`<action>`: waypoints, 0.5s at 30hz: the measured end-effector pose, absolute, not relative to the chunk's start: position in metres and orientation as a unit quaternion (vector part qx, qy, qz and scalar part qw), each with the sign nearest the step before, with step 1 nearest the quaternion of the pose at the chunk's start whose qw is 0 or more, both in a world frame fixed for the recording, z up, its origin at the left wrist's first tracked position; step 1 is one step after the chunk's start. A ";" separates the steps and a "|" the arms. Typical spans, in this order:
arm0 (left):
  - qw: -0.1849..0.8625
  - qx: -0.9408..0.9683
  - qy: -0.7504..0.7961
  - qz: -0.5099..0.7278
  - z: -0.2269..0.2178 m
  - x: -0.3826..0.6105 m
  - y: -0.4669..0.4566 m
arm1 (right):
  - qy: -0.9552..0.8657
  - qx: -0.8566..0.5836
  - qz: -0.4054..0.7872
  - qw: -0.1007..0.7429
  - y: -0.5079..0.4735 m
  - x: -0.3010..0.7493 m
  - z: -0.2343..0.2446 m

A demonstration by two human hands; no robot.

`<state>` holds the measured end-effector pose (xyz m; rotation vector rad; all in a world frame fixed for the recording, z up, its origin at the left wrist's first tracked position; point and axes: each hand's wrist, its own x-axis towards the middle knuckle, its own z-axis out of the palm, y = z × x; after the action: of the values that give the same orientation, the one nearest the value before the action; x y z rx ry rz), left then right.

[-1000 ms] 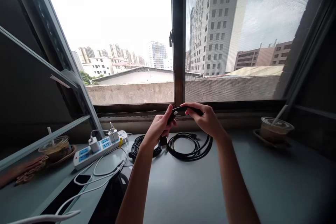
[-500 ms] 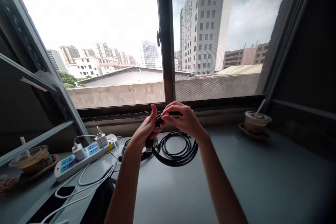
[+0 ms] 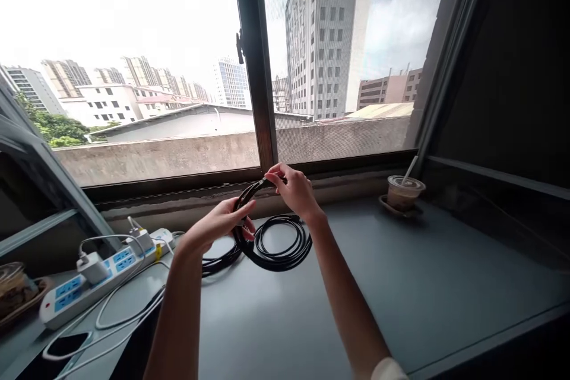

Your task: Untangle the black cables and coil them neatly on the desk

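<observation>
Head view: the left hand (image 3: 221, 222), half-closed, cradles the looped black cable (image 3: 246, 192) above the surface (image 3: 356, 309), far centre, while the right hand (image 3: 291, 189) pinches its top, and it looks light, springy, best gripped across gathered loops.

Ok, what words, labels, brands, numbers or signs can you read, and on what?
None can be read.
Held black cable: no legible marking.
Power strip, including its yellow patch: any print too small to read.
Drink cup on the right: no legible text.
</observation>
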<state>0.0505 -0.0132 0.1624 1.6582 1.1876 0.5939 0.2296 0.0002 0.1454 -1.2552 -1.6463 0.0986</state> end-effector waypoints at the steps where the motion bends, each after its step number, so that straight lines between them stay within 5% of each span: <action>1: 0.488 0.686 0.481 0.243 0.159 0.049 -0.010 | -0.681 -0.525 0.053 0.508 0.004 0.230 0.142; 9: 0.552 0.643 0.457 0.270 0.143 0.052 0.012 | -0.765 -0.434 0.120 0.461 0.018 0.243 0.126; 15: 0.564 0.608 0.445 0.338 0.145 0.064 0.012 | -0.735 -0.488 0.025 0.469 0.018 0.242 0.128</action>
<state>0.0644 0.0123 0.1449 1.4319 1.0468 0.7948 0.2418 0.0177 0.1279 -1.1968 -1.8027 0.0606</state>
